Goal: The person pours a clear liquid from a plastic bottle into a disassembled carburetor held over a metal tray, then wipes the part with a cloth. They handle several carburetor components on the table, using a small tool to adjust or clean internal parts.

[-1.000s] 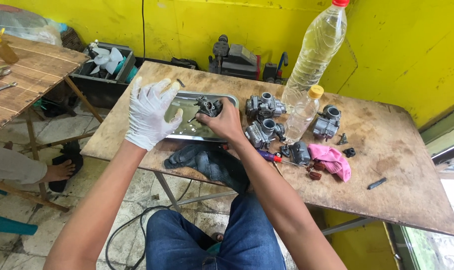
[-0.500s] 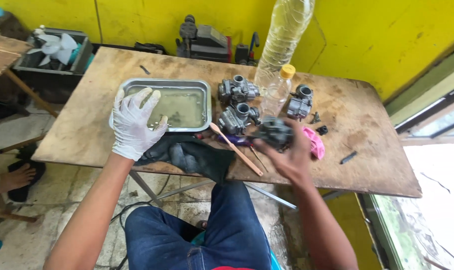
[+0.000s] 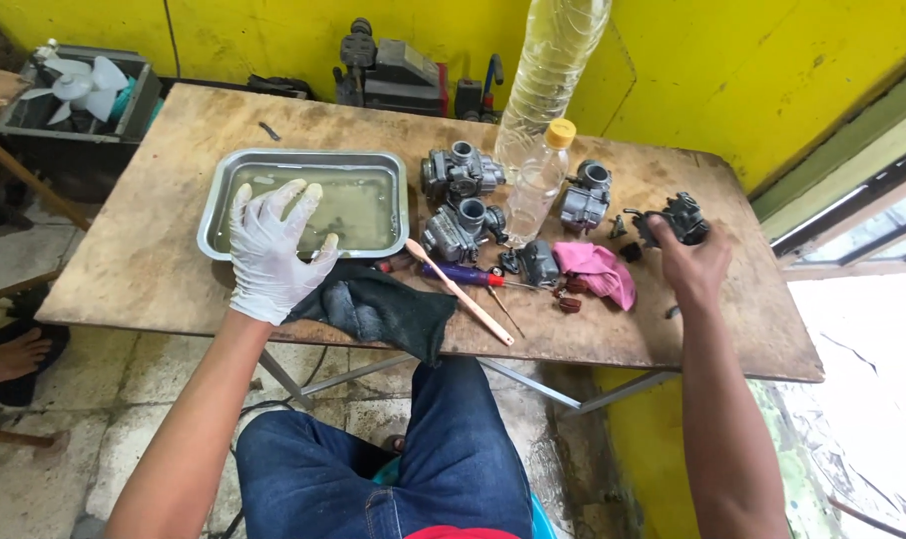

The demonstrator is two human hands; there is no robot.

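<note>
**Grey carburetor set at the worktop's right edge**

Grey metal, a carburetor (image 3: 680,217) sits near the worktop's (image 3: 134,269) right edge under the bare right hand (image 3: 694,268), whose fingers close around it. The gloved left hand (image 3: 270,245) lies spread on the liquid-filled tray's (image 3: 214,215) near rim. Three more carburetors (image 3: 460,172) wait mid-worktop, seemingly unwashed.

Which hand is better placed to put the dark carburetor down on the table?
The right hand: it already holds the carburetor near the table's right end. The gloved left hand rests far away at the tray rim.
</note>
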